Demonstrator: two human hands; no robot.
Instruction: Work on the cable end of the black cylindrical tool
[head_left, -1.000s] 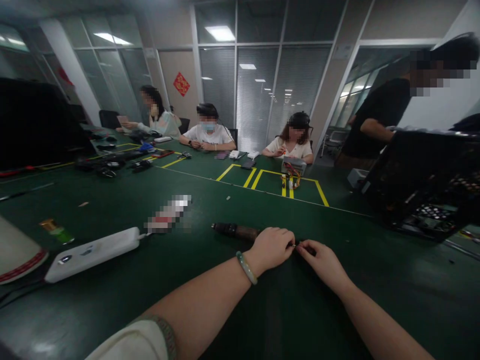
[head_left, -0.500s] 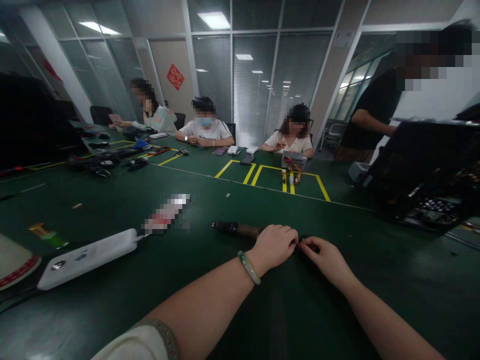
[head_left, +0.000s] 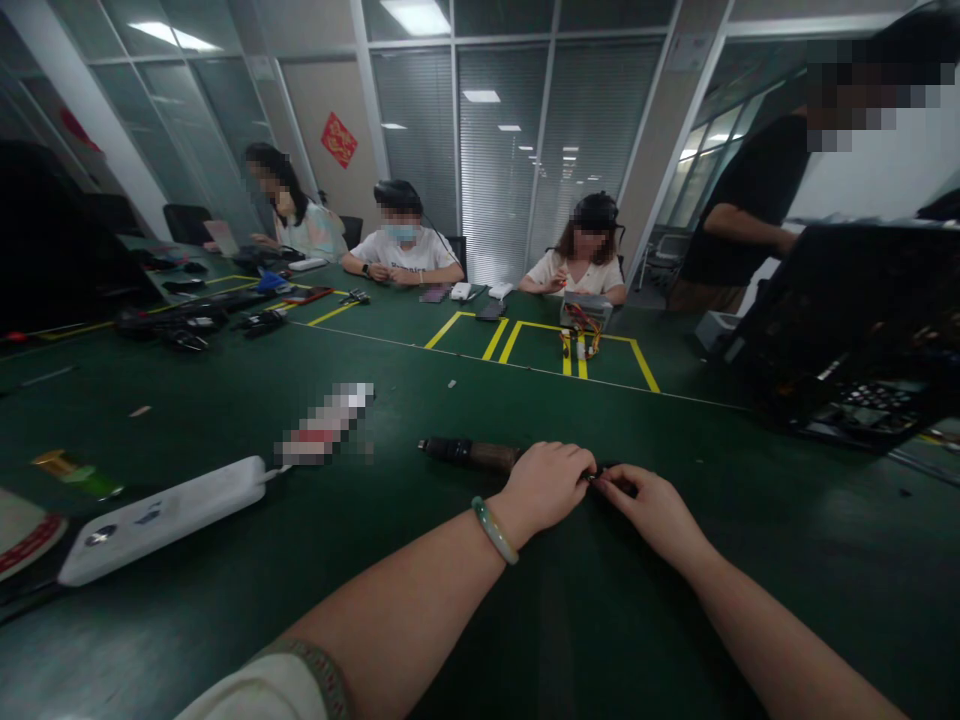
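Head view shows two bare hands close together, a little right and below the centre of the frame, over a dark green bench (head_left: 300,560). The left hand (head_left: 546,482), with a pale green bracelet (head_left: 494,530) at the wrist, lies palm down over the rear part of a dark tool (head_left: 491,457). This tool rests on the bench near the centre, its black nose pointing to the left. The left fingers are curled, but I cannot tell whether they grip it.

The right hand (head_left: 651,505) has its thumb and forefinger close to the left fingertips. A small shiny thing (head_left: 591,477) is visible between the hands; whether the fingers pinch it, I cannot tell.

At the lower left lie a long white case (head_left: 165,520) and a green bottle (head_left: 94,482) with golden cap. Across the bench, in the upper part, three people sit, and yellow lines (head_left: 517,342) mark the surface. One person (head_left: 750,200) stands at upper right, behind a black metal frame (head_left: 855,340).
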